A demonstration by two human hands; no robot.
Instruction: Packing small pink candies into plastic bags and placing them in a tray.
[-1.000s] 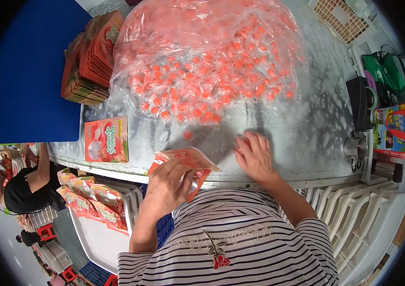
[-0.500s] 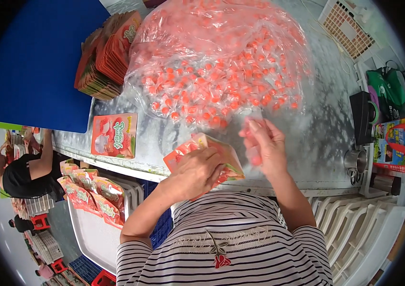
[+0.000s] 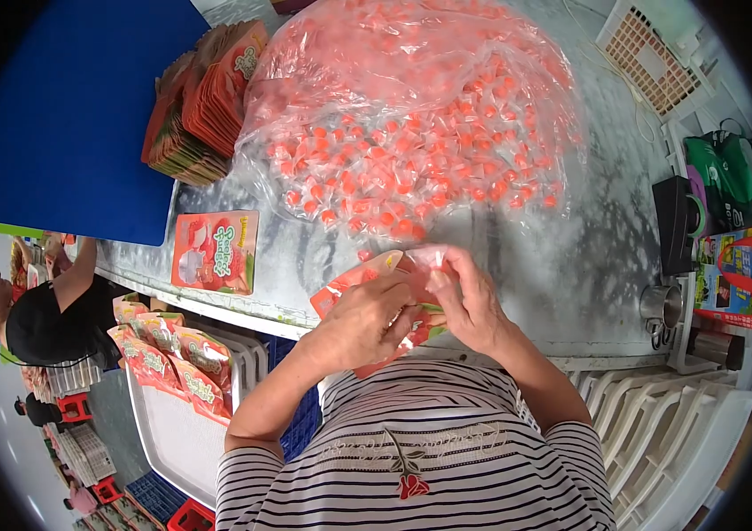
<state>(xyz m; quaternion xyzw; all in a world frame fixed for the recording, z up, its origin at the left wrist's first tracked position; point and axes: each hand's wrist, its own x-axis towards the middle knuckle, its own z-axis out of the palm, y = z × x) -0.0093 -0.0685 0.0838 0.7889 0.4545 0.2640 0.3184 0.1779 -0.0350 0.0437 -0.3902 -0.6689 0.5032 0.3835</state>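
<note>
Red pouch [image 3: 338, 290], near side of candy heap [image 3: 411, 150]; left hand [image 3: 362, 323] grips it. Right hand [image 3: 469, 301] curled at pouch mouth, hold I can't tell. My worry: mouth folds, candy spills toward heap.

left fingers [image 3: 396, 299] grip red pouch [image 3: 333, 296]; right fingers [image 3: 470, 276] at its mouth

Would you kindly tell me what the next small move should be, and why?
I would probably let the right hand release the pale pink item it seems to pinch into the red pouch: that hand is at the pouch's right end, and the left hand grips the pouch. The pouch's inside is hidden.
</note>
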